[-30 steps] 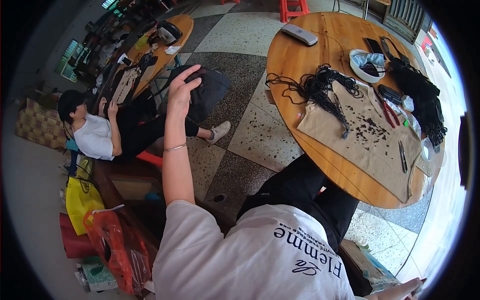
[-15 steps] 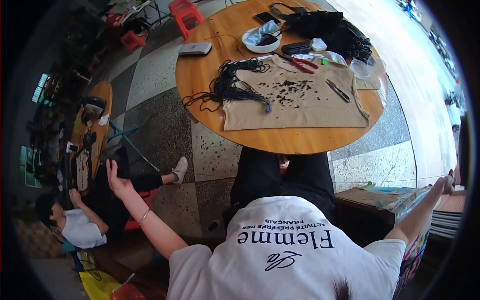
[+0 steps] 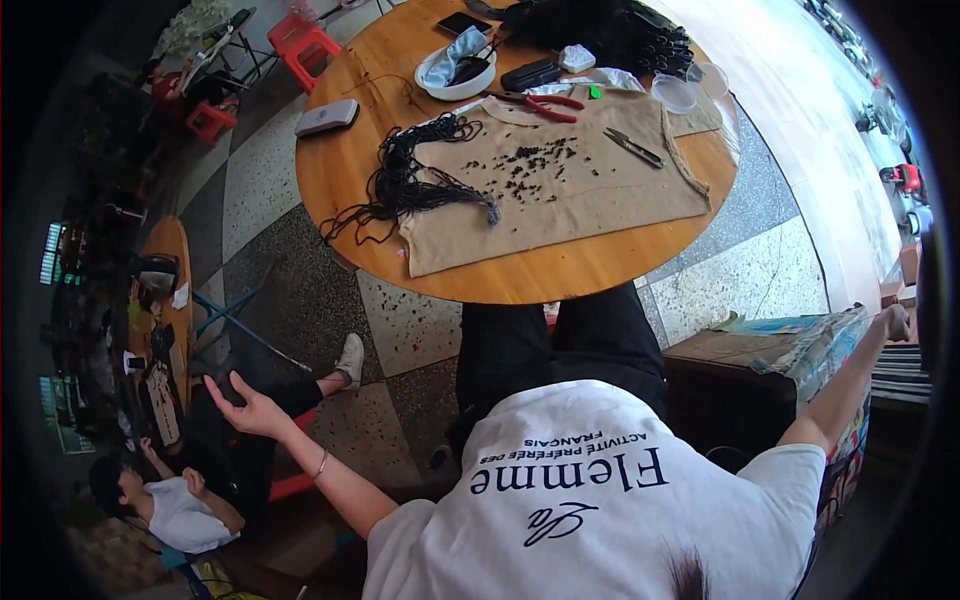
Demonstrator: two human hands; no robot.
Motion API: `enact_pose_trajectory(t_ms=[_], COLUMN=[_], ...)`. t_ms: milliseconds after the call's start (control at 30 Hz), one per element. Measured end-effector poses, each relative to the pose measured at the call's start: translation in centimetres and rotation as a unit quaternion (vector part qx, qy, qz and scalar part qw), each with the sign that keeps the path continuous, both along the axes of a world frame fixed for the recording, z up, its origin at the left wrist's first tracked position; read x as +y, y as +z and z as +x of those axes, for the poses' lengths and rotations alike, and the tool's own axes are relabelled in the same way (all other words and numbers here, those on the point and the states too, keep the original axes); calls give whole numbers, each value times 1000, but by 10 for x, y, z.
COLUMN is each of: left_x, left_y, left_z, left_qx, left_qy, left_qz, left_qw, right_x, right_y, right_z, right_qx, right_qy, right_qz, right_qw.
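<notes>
My left hand [image 3: 250, 408] is held out to the left in the air, fingers stretched and apart, nothing visible in it. Far out at the right rim, my right hand [image 3: 893, 323] has its fingers curled in; whatever it may hold is too small to make out. Both hands are away from the round wooden table [image 3: 480, 288]. On it a beige cloth [image 3: 560, 225] carries many small dark bits [image 3: 535, 165], a bundle of dark cords [image 3: 400, 180], red-handled pliers [image 3: 553, 107] and small thread snips [image 3: 634, 147].
Behind the cloth are a white bowl [image 3: 457, 92], a black case [image 3: 530, 76], clear plastic cups [image 3: 675, 95] and a black bundle [image 3: 610, 38]. A grey-white case [image 3: 327, 118] lies left. A cardboard box [image 3: 740, 360] stands right. Another person [image 3: 190, 510] sits at left.
The view has turned, so the table appears further left and tilted. My left hand has turned, thumb and fingers spread wider. My right arm stays stretched to the right, the hand higher in view.
</notes>
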State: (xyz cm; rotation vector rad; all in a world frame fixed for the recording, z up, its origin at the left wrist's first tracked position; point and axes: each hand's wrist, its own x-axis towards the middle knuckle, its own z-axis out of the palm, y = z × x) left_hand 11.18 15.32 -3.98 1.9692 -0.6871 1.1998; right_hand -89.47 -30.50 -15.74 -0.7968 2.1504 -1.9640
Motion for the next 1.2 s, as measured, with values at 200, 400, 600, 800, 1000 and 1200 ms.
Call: enact_pose_trajectory(t_ms=[200,400,600,800,1000,1200], left_x=[-72,-148,-192,-205,-217,-223], left_y=[-9,-5,-17,-31,-39,-48], left_z=[-53,-125,-153,-159,-155,-144], left_qx=[148,340,449,515,532,523], left_qy=[-181,-405,-433,-421,-413,-398], left_qz=[-103,-218,-199,-206,-207,-221], left_qw=[967,820,756,718,710,721], right_x=[16,52,45,9,2,-7], right_y=[66,84,49,17,1,6], right_z=[117,429,603,662,677,682], right_qx=[199,188,238,301,314,296], right_qy=[198,575,615,637,646,637], right_qz=[49,104,45,13,5,36], right_qw=[958,790,750,710,696,711])
